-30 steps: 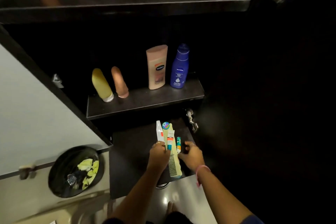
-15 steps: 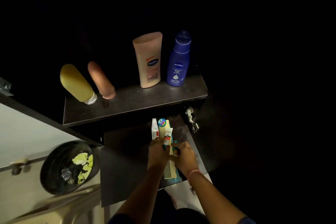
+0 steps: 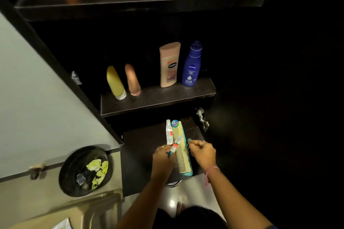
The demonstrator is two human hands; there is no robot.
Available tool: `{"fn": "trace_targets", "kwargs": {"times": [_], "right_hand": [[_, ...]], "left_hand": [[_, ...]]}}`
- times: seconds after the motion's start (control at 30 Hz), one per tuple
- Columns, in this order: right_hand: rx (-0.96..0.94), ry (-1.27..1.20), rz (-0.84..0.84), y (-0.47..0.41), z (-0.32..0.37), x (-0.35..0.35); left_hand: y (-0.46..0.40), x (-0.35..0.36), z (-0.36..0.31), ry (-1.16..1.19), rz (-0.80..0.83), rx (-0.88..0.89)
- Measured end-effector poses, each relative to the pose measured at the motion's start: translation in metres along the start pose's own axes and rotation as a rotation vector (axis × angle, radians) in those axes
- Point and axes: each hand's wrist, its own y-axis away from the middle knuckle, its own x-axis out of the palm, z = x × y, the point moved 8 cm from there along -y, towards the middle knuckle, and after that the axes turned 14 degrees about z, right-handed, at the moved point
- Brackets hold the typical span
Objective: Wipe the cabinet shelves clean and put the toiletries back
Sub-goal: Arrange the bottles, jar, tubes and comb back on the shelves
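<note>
Down at lower centre of the frame, a cream comb (image 3: pixel 181 156) lies on a teal-edged backing over the bottom shelf (image 3: pixel 145 147), its teeth toward the left. Beside it stand a white tube (image 3: pixel 169 132) and a smaller red-and-white tube (image 3: pixel 176 144), bunched together as one handful, probably so the small toiletries go back in a single move. The left hand (image 3: pixel 162 158) has its fingers curled around the lower ends of this bundle. The right hand (image 3: pixel 202 152) pinches a small teal item (image 3: pixel 189 140) at the comb's right edge, seemingly steadying or tucking it into the group.

Above, at mid-frame, the middle shelf (image 3: pixel 158 101) already carries four bottles: a yellow bottle (image 3: pixel 115 82) and a brown bottle (image 3: pixel 132 80) standing cap-down and leaning, a peach lotion bottle (image 3: pixel 169 64) and a blue Nivea bottle (image 3: pixel 192 64) upright, just beside each other. That shelf looks restocked; the bottom one appears to be in hand.

At lower left a black bin (image 3: pixel 85 171) holds crumpled yellow-green scraps, near the open cabinet door (image 3: pixel 37 108).
</note>
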Motion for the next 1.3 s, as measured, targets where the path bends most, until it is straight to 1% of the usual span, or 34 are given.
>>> {"fn": "trace_targets", "kwargs": {"times": [0.17, 0.23, 0.37, 0.5, 0.53, 0.63, 0.73, 0.77, 0.87, 0.97, 1.13, 1.3], "right_hand": [[-0.055, -0.17, -0.049, 0.032, 0.011, -0.003], [-0.105, -0.24, -0.057, 0.05, 0.028, -0.004], [-0.269, -0.323, -0.111, 0.088, 0.084, -0.019], [-0.496, -0.391, -0.16, 0.129, 0.156, -0.044], [-0.56, -0.389, -0.168, 0.14, 0.177, -0.051], [-0.747, -0.251, -0.242, 0.171, 0.238, -0.075], [-0.89, -0.124, -0.327, 0.195, 0.295, -0.095], [-0.932, -0.057, -0.372, 0.204, 0.316, -0.103], [-0.996, 0.117, -0.454, 0.215, 0.376, -0.12], [-0.941, 0.24, -0.472, 0.198, 0.415, -0.13], [-0.779, 0.534, -0.512, 0.156, 0.439, -0.131], [-0.675, 0.702, -0.531, 0.135, 0.446, -0.127]], "left_hand": [[0.043, -0.033, -0.012, -0.004, -0.013, 0.031], [0.06, -0.049, -0.026, -0.007, -0.025, 0.083], [0.091, -0.091, -0.077, -0.096, -0.079, 0.274], [0.125, -0.139, -0.15, -0.186, -0.199, 0.528], [0.134, -0.152, -0.172, -0.211, -0.236, 0.59], [0.158, -0.186, -0.238, -0.333, -0.37, 0.753], [0.175, -0.216, -0.298, -0.449, -0.502, 0.844], [0.178, -0.224, -0.317, -0.471, -0.522, 0.861], [0.171, -0.24, -0.364, -0.557, -0.546, 0.855], [0.145, -0.247, -0.388, -0.639, -0.54, 0.737], [0.126, -0.239, -0.397, -0.752, -0.506, 0.606], [0.109, -0.234, -0.399, -0.824, -0.477, 0.51]]}}
